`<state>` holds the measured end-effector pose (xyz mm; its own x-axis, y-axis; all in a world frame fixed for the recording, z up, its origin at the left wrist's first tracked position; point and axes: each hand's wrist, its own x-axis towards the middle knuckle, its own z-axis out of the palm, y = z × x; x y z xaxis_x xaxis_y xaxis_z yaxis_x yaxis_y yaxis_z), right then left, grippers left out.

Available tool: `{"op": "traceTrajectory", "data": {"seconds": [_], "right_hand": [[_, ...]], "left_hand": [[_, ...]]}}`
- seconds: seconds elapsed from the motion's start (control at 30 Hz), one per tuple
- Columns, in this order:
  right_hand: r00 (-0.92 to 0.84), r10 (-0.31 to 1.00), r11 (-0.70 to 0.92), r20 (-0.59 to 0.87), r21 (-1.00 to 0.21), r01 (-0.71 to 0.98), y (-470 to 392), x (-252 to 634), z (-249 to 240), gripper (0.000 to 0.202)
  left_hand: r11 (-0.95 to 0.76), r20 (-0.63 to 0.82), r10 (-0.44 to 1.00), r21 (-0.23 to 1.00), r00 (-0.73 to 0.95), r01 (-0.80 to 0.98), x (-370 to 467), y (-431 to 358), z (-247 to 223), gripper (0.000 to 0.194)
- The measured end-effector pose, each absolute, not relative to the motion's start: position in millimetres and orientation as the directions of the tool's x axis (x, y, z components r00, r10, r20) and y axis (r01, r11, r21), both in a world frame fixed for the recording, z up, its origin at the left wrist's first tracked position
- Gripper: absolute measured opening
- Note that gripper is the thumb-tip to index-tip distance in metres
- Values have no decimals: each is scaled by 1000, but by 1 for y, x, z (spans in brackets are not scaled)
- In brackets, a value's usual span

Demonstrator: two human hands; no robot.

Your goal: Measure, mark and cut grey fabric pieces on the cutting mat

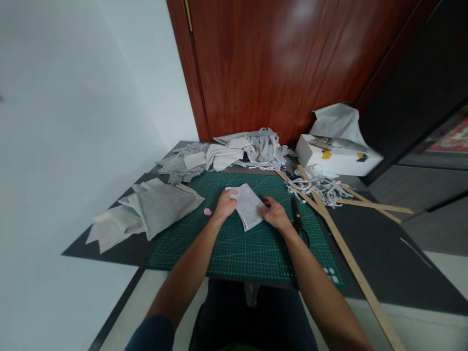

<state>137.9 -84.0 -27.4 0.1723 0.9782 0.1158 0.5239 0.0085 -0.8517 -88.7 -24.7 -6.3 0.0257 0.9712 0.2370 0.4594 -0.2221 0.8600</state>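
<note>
A small light grey piece of cloth (247, 207) lies over the green cutting mat (237, 253), between my two hands. My left hand (225, 204) pinches its upper left corner between thumb and fingers. At the cloth's right edge is my right hand (274, 212), thumb and fingers closed round that edge. Left of my left hand, a small pink piece (207, 211) rests on the mat. Black scissors (298, 219) lie just to the right of my right hand.
Grey cloth pieces (164, 202) are stacked at the left. A heap of cloth (237, 150) runs along the back by the wooden door. Fabric strips (321, 187), wooden rulers (347, 248) and a white box (338, 158) stand at the right.
</note>
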Motion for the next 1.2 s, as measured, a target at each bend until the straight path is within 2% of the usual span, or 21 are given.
{"op": "traceTrajectory", "data": {"seconds": [0.17, 0.33, 0.43, 0.7, 0.93, 1.03, 1.13, 1.2], "right_hand": [[96, 995, -36, -2, -934, 355, -87, 127, -19, 52], [49, 999, -27, -9, -924, 381, -87, 102, -4, 47], [-29, 998, 68, 62, -913, 402, -81, 75, 0, 41], [-105, 964, 265, 244, -890, 371, -61, -31, 0, 47], [-174, 900, 436, 400, -816, 378, -49, -119, 2, 38], [-277, 871, 490, 406, -763, 422, -50, -145, 3, 40], [-406, 858, 505, 315, -663, 553, -58, -160, 2, 44], [-455, 854, 510, 250, -573, 642, -66, -163, 0, 46]], "left_hand": [[-237, 251, 967, 831, 41, 504, -95, -32, -3, 67], [-207, 260, 965, 809, -19, 550, -117, -47, 2, 77], [-202, 294, 953, 798, -74, 568, -138, -56, 8, 81], [-116, 364, 891, 759, -271, 640, -219, -76, 24, 81], [19, 428, 818, 648, -385, 761, -296, -83, 36, 93], [181, 386, 808, 557, -445, 811, -317, -88, 44, 90], [353, 363, 770, 441, -524, 825, -321, -96, 46, 74], [381, 395, 773, 337, -496, 861, -315, -101, 43, 63]]}}
